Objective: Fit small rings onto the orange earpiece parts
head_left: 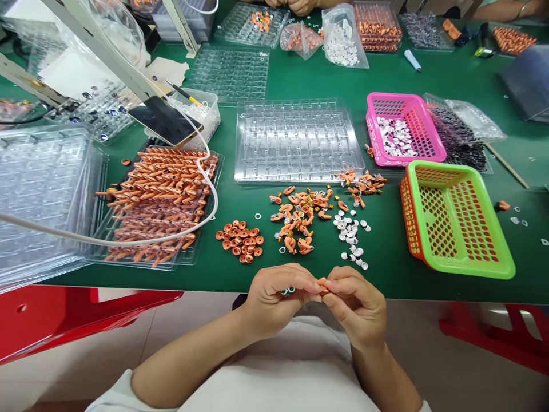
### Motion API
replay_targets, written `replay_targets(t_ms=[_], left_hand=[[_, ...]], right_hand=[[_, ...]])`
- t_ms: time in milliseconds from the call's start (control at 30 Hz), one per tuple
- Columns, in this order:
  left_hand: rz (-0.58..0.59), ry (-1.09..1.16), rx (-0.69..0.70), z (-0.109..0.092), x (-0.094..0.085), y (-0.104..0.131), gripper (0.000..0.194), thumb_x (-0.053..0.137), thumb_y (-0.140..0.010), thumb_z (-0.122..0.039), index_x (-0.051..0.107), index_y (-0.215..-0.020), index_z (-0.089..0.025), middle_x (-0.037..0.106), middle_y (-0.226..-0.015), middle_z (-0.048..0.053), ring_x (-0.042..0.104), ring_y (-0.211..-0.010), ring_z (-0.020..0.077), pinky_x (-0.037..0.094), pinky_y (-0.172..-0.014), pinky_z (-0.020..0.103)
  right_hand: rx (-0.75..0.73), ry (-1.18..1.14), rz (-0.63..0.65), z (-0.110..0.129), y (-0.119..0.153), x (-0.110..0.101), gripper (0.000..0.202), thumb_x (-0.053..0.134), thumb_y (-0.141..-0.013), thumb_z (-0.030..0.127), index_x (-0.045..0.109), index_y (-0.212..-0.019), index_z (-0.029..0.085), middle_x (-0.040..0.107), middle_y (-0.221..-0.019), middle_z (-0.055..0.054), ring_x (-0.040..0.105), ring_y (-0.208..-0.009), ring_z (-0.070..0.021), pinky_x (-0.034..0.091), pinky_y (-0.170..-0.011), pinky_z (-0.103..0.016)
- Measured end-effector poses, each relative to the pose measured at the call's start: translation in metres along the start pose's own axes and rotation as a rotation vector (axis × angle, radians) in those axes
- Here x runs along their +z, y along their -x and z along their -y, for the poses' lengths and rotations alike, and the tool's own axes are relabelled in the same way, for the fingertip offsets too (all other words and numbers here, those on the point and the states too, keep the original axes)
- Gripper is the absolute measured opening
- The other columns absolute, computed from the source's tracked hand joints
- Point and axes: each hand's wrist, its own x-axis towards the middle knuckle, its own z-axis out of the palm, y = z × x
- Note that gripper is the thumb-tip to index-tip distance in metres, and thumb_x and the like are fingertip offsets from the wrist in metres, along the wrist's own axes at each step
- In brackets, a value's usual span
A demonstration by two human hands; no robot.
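Observation:
My left hand (281, 294) and my right hand (357, 303) meet at the table's front edge, both pinching one small orange plastic part (323, 286). Fingers cover most of it, so its exact kind is hidden. Just beyond lie a heap of small orange figure-like parts (300, 214) with yellow and grey bits, a cluster of round orange cups (242, 240) to the left, and small white caps (351, 234) to the right. A few white rings (288, 290) show by my left fingers.
A clear tray of long orange parts (160, 200) stands left, under a white cable (214, 200) and near a phone (165, 120). Behind the heap is a clear compartment tray (295, 143). Right are a pink basket (407, 103) and a green basket (493, 223). Another person's hands (300, 6) show opposite.

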Motion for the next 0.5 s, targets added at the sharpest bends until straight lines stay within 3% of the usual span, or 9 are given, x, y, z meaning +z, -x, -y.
replay_targets(t_ms=[233, 500], left_hand=[[-0.001, -0.044, -0.083, 0.0033, -0.0042, 0.0014, 0.021, 0.067, -0.079, 0.001, 0.074, -0.086, -0.017, 0.075, -0.075, 0.006, 0.069, -0.073, 0.0167, 0.057, -0.068, 0.027], [-0.015, -0.091, -0.326, 0.0028, -0.0066, 0.0001, 0.012, 0.066, -0.084, -0.011, 0.064, -0.094, -0.018, 0.076, -0.089, 0.003, 0.073, -0.082, 0.0138, 0.058, -0.076, 0.022]], right_hand=[[0.051, -0.029, -0.038, -0.0075, 0.0001, 0.004, 0.026, 0.068, -0.082, 0.006, 0.074, -0.095, 0.027, 0.065, -0.082, -0.002, 0.061, -0.074, -0.0143, 0.054, -0.066, -0.028], [-0.037, 0.268, 0.013, -0.0053, -0.0034, -0.0022, 0.03, 0.065, -0.082, 0.002, 0.07, -0.101, 0.025, 0.064, -0.086, -0.003, 0.063, -0.077, -0.0156, 0.054, -0.064, -0.028]])
